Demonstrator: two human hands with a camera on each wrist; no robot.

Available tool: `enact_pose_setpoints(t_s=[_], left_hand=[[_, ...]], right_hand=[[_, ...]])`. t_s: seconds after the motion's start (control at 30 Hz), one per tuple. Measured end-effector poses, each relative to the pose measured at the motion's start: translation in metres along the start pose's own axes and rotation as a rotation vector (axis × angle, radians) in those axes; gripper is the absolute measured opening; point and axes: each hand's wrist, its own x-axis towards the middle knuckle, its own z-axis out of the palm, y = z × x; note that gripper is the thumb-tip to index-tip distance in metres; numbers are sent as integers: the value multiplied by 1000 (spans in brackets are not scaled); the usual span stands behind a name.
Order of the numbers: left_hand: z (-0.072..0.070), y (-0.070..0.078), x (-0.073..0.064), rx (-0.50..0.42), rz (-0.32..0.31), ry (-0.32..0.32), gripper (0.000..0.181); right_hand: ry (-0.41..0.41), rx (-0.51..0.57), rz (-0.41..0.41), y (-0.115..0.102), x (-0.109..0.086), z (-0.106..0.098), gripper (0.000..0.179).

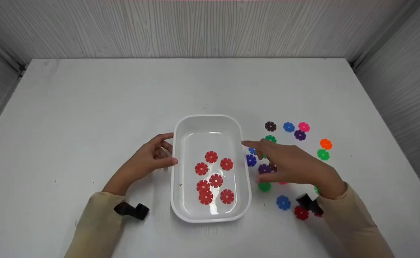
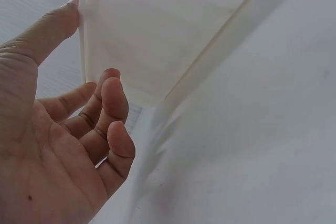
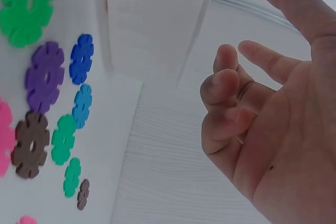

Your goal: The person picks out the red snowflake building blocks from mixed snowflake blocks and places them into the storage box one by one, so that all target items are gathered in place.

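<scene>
A white rectangular tray (image 1: 210,219) stands on the table with several red flower-shaped discs (image 1: 216,180) lying inside it. My left hand (image 1: 149,157) is at the tray's left side, thumb and index fingertips against the rim and the other fingers loosely bent beside the wall. On the opposite side, my right hand (image 1: 292,163) hovers over loose discs, its index fingertip right at the rim and its thumb spread away. Nothing lies between the right hand's fingers, as the right wrist view shows. Near that hand lie a purple disc (image 3: 45,76) and a blue disc (image 3: 81,59).
Right of the tray, loose flower discs are scattered on the white table (image 1: 98,93), among them an orange disc (image 1: 326,144), a pink disc (image 1: 303,127), a blue disc (image 1: 283,202) and a red disc (image 1: 301,213). Grey wood-grain panels (image 1: 195,28) border the table's back and sides.
</scene>
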Motion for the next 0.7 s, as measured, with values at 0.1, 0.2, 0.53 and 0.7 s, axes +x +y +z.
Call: enact_pose_setpoints(t_s=[0.1,0.2,0.53,0.7], left_hand=[[0,-1,0,0,0,2,73],[0,-1,0,17,-3,9,72],[-1,0,-2,45,-13,18,72],[1,1,0,43,-3,13,70]], right_hand=[[-15,-2,35,11,-13,1,91],[-52,-30,74,21,-25,4,95],[-187,-56,241,42,-56,17,103],[-189,-103,217,50,-71,24,91]])
